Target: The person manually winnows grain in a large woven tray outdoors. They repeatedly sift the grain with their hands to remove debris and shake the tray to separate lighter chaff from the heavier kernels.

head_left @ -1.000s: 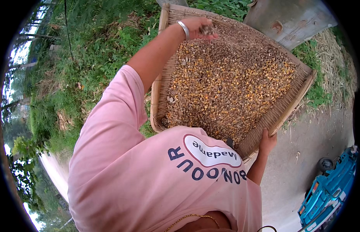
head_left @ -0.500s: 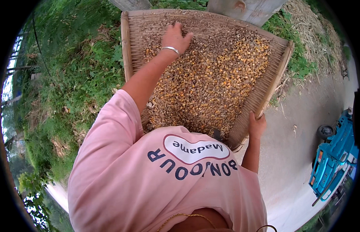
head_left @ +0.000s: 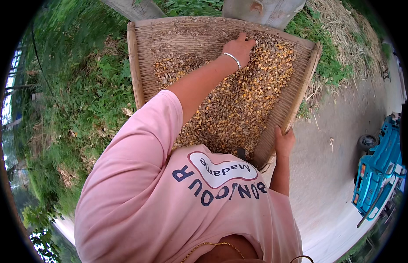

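A woven winnowing basket [head_left: 147, 81] with wooden side rims is held out in front of my body. Yellow corn kernels [head_left: 274, 65] mixed with brown chaff cover much of its inside. My left hand [head_left: 240, 49], with a silver bangle on the wrist, reaches across to the far part of the basket. Its thumb and fingers are apart, and the fingertips touch the chaff at the edge of the kernels. My right hand [head_left: 284, 142] is closed round the basket's right rim near my body; its fingers are partly hidden under the rim.
Two grey posts or trunks [head_left: 265, 13] stand just beyond the basket's far edge. Green plants [head_left: 94, 87] grow on the left. On the right, dry stalks [head_left: 340, 39] lie by a concrete road [head_left: 331, 175], where a blue vehicle [head_left: 377, 168] stands.
My left hand has swept to the right across the far part of the basket, leaving a barer woven strip behind it. My right hand keeps its hold on the rim.
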Demonstrator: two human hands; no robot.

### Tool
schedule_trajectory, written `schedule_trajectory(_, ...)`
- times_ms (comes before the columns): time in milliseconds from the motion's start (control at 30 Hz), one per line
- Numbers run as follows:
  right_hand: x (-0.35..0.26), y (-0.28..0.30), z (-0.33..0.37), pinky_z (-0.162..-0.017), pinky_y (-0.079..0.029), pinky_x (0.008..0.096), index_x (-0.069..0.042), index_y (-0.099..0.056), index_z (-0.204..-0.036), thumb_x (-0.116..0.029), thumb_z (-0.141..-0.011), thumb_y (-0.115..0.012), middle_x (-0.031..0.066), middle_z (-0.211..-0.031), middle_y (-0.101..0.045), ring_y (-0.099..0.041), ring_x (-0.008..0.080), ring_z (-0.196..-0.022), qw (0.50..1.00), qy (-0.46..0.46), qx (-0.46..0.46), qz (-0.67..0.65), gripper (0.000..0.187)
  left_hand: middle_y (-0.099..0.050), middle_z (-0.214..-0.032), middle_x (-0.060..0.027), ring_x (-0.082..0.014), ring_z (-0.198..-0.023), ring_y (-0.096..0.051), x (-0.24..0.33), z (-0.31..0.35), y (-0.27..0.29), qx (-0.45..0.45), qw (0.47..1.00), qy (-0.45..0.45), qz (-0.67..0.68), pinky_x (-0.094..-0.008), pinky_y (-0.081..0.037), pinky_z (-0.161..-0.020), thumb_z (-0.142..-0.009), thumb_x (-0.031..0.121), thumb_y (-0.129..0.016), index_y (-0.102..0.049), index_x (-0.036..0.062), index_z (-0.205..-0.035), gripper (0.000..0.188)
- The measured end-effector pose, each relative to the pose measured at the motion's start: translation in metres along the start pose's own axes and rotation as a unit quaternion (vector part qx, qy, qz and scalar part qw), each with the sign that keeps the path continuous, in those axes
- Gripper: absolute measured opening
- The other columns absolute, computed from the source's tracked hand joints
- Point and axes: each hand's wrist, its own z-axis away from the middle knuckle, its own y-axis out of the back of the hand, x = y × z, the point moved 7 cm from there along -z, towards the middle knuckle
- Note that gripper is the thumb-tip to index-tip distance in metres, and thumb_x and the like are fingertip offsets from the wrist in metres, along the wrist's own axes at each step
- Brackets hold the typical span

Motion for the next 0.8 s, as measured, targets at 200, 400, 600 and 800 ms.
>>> schedule_trajectory(200,0.000,0.001,0.001,-0.072,-0.049,0.0436,0.001,-0.061,-0.098,-0.029,-0.075,-0.070,0.0226,-0.084,-0.065,-0.064,0.0387,-0.080,1.000,0.007,0.009,-0.029,0.039,-0.052,-0.110,-0.0145,-0.0329,-0.092,-0.061,-0.006,0.009,-0.027,0.010,0.995,-0.096,0.020,-0.0419,-0.052,-0.079,-0.076,0.011,-0.065,-0.058,0.0092,-0.114,0.039)
schedule_trajectory(400,0.002,-0.002,0.003,-0.072,-0.049,0.0420,0.002,-0.061,-0.097,-0.026,-0.075,-0.070,0.0217,-0.083,-0.065,-0.064,0.0370,-0.078,0.999,-0.004,-0.006,-0.033,0.037,-0.060,-0.103,-0.0081,-0.0198,-0.081,-0.062,-0.043,0.016,-0.019,-0.052,0.948,0.031,0.312,-0.0388,-0.052,-0.070,-0.076,0.014,-0.073,-0.062,0.0072,-0.093,0.022)
schedule_trajectory(600,0.000,0.001,0.001,-0.072,-0.050,0.0412,0.004,-0.061,-0.095,-0.023,-0.076,-0.069,0.0210,-0.083,-0.066,-0.064,0.0348,-0.078,0.999,0.000,0.002,-0.049,0.034,-0.065,-0.082,-0.0116,-0.0209,-0.086,-0.064,-0.090,-0.011,0.063,0.049,0.876,0.076,0.474,-0.0372,-0.052,-0.078,-0.078,0.020,-0.070,-0.065,0.0043,-0.094,0.024)
schedule_trajectory(800,0.007,-0.002,0.001,-0.073,-0.050,0.0412,0.003,-0.061,-0.097,-0.024,-0.076,-0.070,0.0210,-0.086,-0.066,-0.065,0.0349,-0.081,0.999,0.002,-0.006,-0.046,0.035,-0.056,-0.105,-0.0192,-0.0317,-0.101,-0.054,-0.171,0.023,0.124,0.325,0.778,0.199,0.500,-0.0472,-0.042,-0.094,-0.089,0.042,-0.057,-0.036,0.0035,-0.128,0.058)
